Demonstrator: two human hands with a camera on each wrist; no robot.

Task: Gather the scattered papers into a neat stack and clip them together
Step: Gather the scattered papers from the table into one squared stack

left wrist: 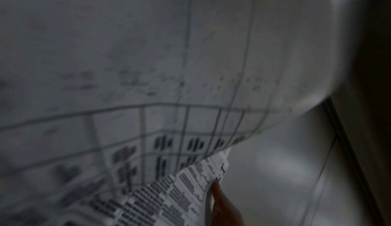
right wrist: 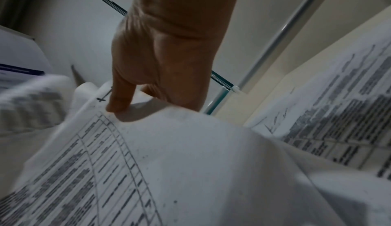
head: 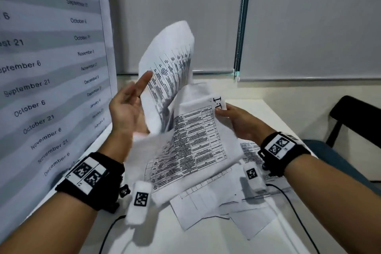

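White desk [head: 268,109], wall calendar [head: 51,68] reading "September 21", "October 6"

Right hand [right wrist: 169,54] enters from top centre, pointing down. Thumb [right wrist: 119,95] presses on top sheet [right wrist: 169,171] near its upper edge; other fingers go behind that edge, so hand pinches sheet. Sheet fills lower frame, bowed, printed table on its left half, right half blank. Second printed sheet [right wrist: 338,112] at right edge, lying lower. Blurred paper [right wrist: 27,106] at left edge. Thin teal rod [right wrist: 222,80] runs diagonally behind hand. Pale wall [right wrist: 74,29] upper left.
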